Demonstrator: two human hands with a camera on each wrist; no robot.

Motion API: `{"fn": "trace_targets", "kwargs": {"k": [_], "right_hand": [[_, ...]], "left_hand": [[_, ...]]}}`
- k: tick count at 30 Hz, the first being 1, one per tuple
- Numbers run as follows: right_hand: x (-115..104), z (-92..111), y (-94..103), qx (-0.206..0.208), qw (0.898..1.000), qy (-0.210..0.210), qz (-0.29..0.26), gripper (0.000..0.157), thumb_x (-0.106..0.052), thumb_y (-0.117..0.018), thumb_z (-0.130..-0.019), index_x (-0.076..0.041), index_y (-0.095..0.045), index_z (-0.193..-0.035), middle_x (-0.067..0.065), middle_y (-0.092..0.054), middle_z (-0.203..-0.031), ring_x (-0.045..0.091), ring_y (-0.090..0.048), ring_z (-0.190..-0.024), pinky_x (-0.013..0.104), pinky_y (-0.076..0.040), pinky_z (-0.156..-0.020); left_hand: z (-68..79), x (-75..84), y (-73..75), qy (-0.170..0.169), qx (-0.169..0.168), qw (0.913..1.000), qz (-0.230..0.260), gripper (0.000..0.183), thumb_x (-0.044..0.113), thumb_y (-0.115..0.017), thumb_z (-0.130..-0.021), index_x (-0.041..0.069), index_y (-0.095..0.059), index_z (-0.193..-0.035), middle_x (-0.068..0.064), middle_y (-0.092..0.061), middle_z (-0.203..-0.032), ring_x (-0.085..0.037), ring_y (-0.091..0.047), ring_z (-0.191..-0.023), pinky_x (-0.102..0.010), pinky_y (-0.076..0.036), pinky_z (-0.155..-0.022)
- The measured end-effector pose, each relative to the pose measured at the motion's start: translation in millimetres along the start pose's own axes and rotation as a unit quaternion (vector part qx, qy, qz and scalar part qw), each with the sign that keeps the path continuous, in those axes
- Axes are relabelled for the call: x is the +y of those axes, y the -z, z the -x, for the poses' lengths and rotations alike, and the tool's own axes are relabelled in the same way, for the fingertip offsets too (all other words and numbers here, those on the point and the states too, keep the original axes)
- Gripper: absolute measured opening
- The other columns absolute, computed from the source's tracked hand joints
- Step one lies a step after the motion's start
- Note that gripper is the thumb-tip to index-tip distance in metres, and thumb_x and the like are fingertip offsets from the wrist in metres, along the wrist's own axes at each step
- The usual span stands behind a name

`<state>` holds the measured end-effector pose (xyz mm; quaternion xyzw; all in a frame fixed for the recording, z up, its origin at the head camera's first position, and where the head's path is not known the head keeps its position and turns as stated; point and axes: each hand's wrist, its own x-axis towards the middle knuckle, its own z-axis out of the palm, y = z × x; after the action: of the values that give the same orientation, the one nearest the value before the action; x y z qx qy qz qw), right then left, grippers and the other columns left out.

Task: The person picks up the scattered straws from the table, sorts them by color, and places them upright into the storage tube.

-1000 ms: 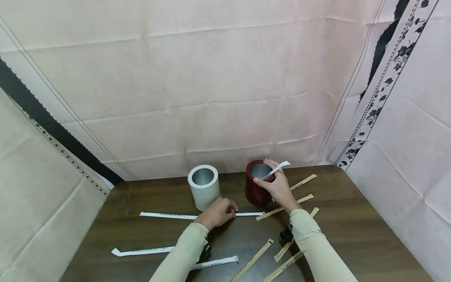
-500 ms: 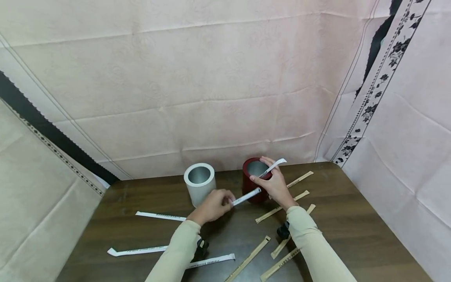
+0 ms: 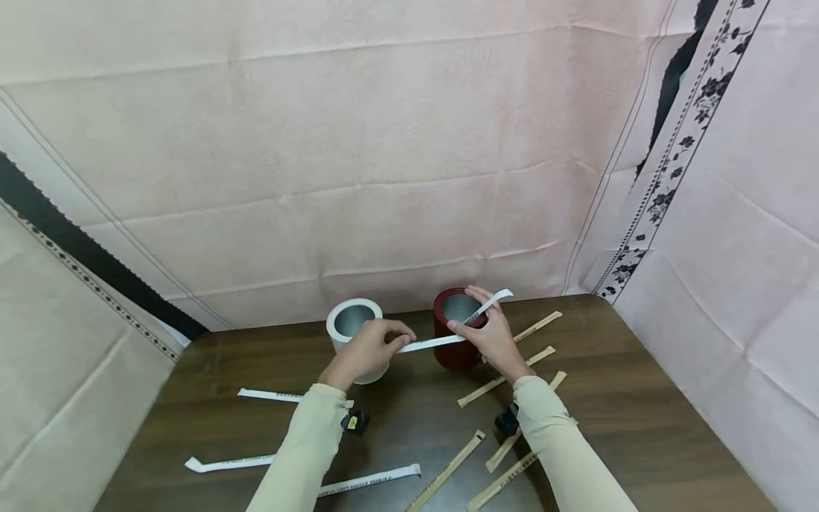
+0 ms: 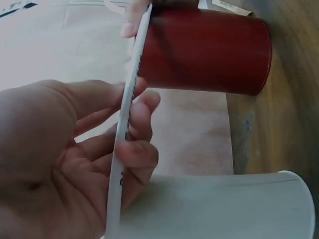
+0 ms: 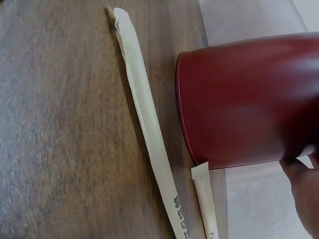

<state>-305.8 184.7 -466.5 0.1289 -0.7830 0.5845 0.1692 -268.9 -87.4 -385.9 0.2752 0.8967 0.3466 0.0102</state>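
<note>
My left hand (image 3: 371,350) pinches a slim white paper-wrapped straw (image 3: 431,343) between thumb and fingers, in front of the white cylindrical cup (image 3: 348,318). In the left wrist view this straw (image 4: 115,172) runs lengthwise past the fingers, its far end near the other hand. My right hand (image 3: 494,341) grips the dark red cylindrical cup (image 3: 448,348) by the rim, thumb on the near side and fingers on the far side. Another white wrapped straw (image 3: 489,304) leans out of the red cup, passing between that thumb and fingers. Both cups stand upright; their bottoms inside are hidden.
Several tan paper-wrapped straws (image 3: 507,377) lie across the right of the wooden table (image 3: 640,412). White wrapped straws (image 3: 374,480) lie at the left and front, some partly under the left arm. A cloth wall (image 3: 409,156) rises behind the cups.
My left hand has lifted a white straw off the table and brought it up and left, its far end now by the red cup. The right hand keeps its hold on the cup.
</note>
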Motion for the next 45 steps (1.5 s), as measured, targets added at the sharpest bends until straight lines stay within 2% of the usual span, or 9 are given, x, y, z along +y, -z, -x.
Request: {"fn": "trace_targets", "kwargs": {"k": [8, 15, 18, 21, 24, 26, 30, 38, 45], "right_hand": [[-1.3, -1.6, 3.8, 0.009, 1.0, 0.018, 0.006, 0.074, -0.023, -0.091, -0.085, -0.015, -0.057, -0.15, 0.002, -0.045, -0.16, 0.025, -0.036, -0.15, 0.054, -0.029, -0.121], [-0.2, -0.1, 7.5, 0.013, 1.0, 0.015, 0.0, 0.075, -0.022, -0.091, -0.086, -0.014, -0.056, -0.152, 0.004, -0.044, -0.162, 0.026, -0.036, -0.151, 0.055, -0.027, -0.122], [2.0, 2.1, 6.4, 0.006, 1.0, 0.007, 0.001, 0.075, -0.024, -0.09, -0.087, -0.015, -0.055, -0.153, 0.003, -0.042, -0.164, 0.028, -0.035, -0.152, 0.057, -0.029, -0.121], [3.1, 3.9, 2.6, 0.005, 1.0, 0.001, -0.003, 0.075, -0.024, -0.09, -0.087, -0.016, -0.055, -0.152, 0.004, -0.043, -0.163, 0.029, -0.036, -0.151, 0.057, -0.031, -0.121], [3.3, 5.0, -2.6, 0.006, 1.0, 0.002, -0.004, 0.075, -0.023, -0.091, -0.086, -0.015, -0.055, -0.152, 0.004, -0.043, -0.163, 0.029, -0.037, -0.15, 0.055, -0.031, -0.121], [3.8, 5.4, -6.2, 0.005, 1.0, 0.003, -0.006, 0.075, -0.023, -0.091, -0.086, -0.014, -0.056, -0.151, 0.004, -0.044, -0.162, 0.028, -0.036, -0.151, 0.054, -0.031, -0.121], [4.4, 5.6, -11.7, 0.0, 1.0, 0.007, -0.008, 0.075, -0.023, -0.09, -0.087, -0.015, -0.055, -0.153, 0.003, -0.043, -0.162, 0.027, -0.036, -0.151, 0.053, -0.029, -0.122], [0.6, 4.3, -12.5, 0.005, 1.0, 0.008, -0.004, 0.075, -0.021, -0.09, -0.086, -0.012, -0.055, -0.152, 0.005, -0.043, -0.162, 0.029, -0.037, -0.15, 0.055, -0.031, -0.121], [1.9, 0.9, -4.3, 0.012, 1.0, 0.017, 0.003, 0.074, -0.022, -0.09, -0.087, -0.013, -0.055, -0.152, 0.005, -0.044, -0.162, 0.029, -0.036, -0.151, 0.056, -0.029, -0.122]], "left_hand": [[16.9, 0.4, 9.4, -0.018, -0.023, 0.9996, 0.006, 0.014, 0.015, -0.066, -0.105, 0.012, -0.079, -0.11, 0.005, -0.07, -0.092, -0.012, -0.057, -0.079, -0.032, -0.051, -0.076], [8.1, 22.4, 22.2, -0.042, 0.068, 0.9919, 0.099, 0.011, 0.01, -0.066, -0.105, 0.008, -0.074, -0.113, -0.007, -0.07, -0.096, -0.016, -0.063, -0.087, -0.032, -0.055, -0.08], [-5.0, 37.7, 22.9, -0.045, 0.131, 0.9749, 0.174, 0.014, 0.009, -0.064, -0.106, 0.004, -0.072, -0.116, -0.014, -0.071, -0.099, -0.019, -0.064, -0.088, -0.029, -0.053, -0.077], [-21.7, 52.5, 19.8, -0.053, 0.199, 0.9474, 0.245, 0.019, 0.01, -0.064, -0.106, 0.0, -0.07, -0.12, -0.016, -0.072, -0.107, -0.02, -0.067, -0.097, -0.027, -0.054, -0.084], [-39.9, 61.8, 13.1, -0.069, 0.266, 0.9201, 0.279, 0.02, 0.01, -0.063, -0.107, -0.002, -0.068, -0.121, -0.016, -0.071, -0.113, -0.023, -0.07, -0.103, -0.032, -0.058, -0.092], [-51.4, 63.2, 6.6, -0.081, 0.296, 0.9095, 0.28, 0.019, 0.009, -0.064, -0.106, -0.003, -0.067, -0.12, -0.017, -0.071, -0.113, -0.027, -0.071, -0.102, -0.037, -0.06, -0.09], [-70.2, 52.6, -13.4, -0.083, 0.32, 0.9185, 0.218, 0.016, 0.011, -0.066, -0.105, 0.0, -0.067, -0.116, -0.015, -0.072, -0.11, -0.025, -0.075, -0.097, -0.037, -0.062, -0.086], [-80.2, 17.5, -59.1, 0.003, 0.267, 0.9557, 0.123, 0.015, 0.01, -0.072, -0.099, 0.003, -0.071, -0.113, -0.013, -0.075, -0.111, -0.028, -0.075, -0.103, -0.042, -0.061, -0.09], [-68.5, 14.7, -58.1, 0.043, 0.206, 0.9705, 0.117, 0.035, 0.019, -0.072, -0.101, 0.003, -0.066, -0.132, -0.015, -0.068, -0.125, -0.031, -0.069, -0.115, -0.043, -0.059, -0.095]]}}
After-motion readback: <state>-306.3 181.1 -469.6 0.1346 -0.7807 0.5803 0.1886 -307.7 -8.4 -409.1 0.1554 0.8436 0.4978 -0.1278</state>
